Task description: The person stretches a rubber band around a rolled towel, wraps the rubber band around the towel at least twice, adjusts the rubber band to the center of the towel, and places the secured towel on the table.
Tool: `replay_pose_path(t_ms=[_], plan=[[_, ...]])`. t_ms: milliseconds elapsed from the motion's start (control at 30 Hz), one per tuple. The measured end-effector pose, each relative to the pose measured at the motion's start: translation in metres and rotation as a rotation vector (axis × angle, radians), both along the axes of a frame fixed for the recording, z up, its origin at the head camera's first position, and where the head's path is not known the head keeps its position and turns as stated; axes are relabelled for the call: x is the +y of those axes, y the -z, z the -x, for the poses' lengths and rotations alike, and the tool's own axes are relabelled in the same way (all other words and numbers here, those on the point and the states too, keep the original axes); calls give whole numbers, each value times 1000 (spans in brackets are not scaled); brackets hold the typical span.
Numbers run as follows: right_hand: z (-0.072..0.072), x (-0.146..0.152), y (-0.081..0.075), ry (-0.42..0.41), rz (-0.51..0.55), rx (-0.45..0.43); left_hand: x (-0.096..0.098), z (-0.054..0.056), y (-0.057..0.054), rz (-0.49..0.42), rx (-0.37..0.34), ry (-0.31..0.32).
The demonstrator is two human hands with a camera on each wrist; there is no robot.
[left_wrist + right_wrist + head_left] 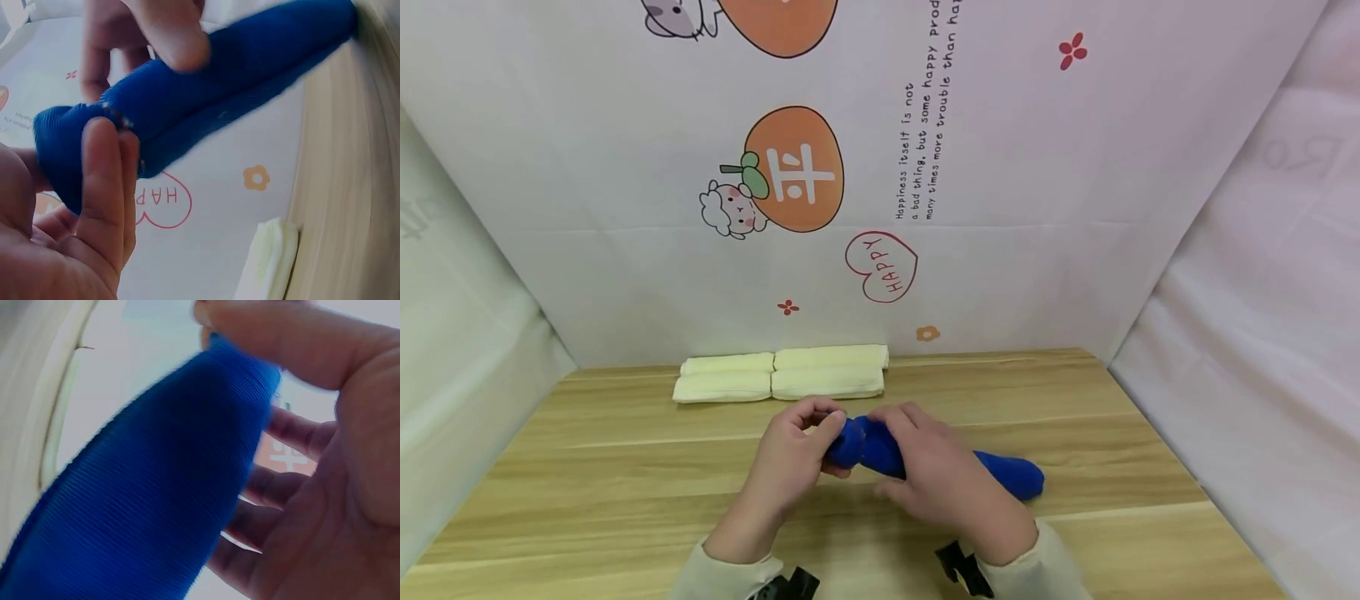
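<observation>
A long blue roll of ribbed cloth point(882, 450) lies slantwise across the front of the table, its thicker far end to the right. Near its left end a thin band cinches it, leaving a short bulging tip. My left hand point(788, 457) pinches that tip between thumb and fingers. Over the middle of the roll is my right hand point(943, 471), holding it with the thumb on one side and the fingers on the other, as the right wrist view shows. In the left wrist view the blue roll point(250, 69) extends up to the right, with a lengthwise fold along it.
Pale yellow rolled cloths point(827, 382), pinched in at the middle, lie at the back of the wooden table point(625, 467). Behind them rises a white printed sheet point(1000, 250). White fabric walls point(1247, 333) flank both sides.
</observation>
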State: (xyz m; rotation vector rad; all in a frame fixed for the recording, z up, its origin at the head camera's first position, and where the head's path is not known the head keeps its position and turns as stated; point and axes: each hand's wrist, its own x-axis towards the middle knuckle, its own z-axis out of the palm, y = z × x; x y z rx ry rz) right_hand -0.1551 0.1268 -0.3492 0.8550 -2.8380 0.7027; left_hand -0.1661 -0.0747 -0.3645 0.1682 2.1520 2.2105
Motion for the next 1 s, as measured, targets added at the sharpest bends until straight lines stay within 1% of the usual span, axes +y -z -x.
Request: replay_pose_path(t_ms=[100,167,233,333,367,400,467,533,600,667,733,800,867,933,1000], plan=[[2,0,2,20,-5,-4,-3,0,0,-19,-24,51],[3,1,2,27,17,-17,-6,1,-1,17,3,107],[5,4,1,20,28,-41,-10,1,-1,88,75,173],[6,7,-2,-10,41,-85,-16,0,-2,233,248,267],[6,8,-3,-20,45,-99,-18,0,-2,268,302,291],[7,9,-3,-30,50,-112,-19,-1,-2,295,345,306],[7,10,-4,-41,65,-139,-20,-1,-2,327,390,318],[7,9,-4,-45,79,-157,-19,0,-3,338,379,298],[7,9,-5,-38,90,-163,-18,0,-3,349,321,244],[5,8,-5,-39,91,-142,-18,0,-3,353,254,186],[4,7,-3,-48,83,-98,-17,1,-3,296,176,148],[3,6,-2,-62,67,-50,-15,2,-2,196,105,129],[3,3,0,-74,47,-4,-14,3,-2,75,42,125],[3,0,2,-60,35,13,-13,4,-1,-3,-2,125],[3,-1,4,-32,27,9,-14,4,0,-42,-16,143]])
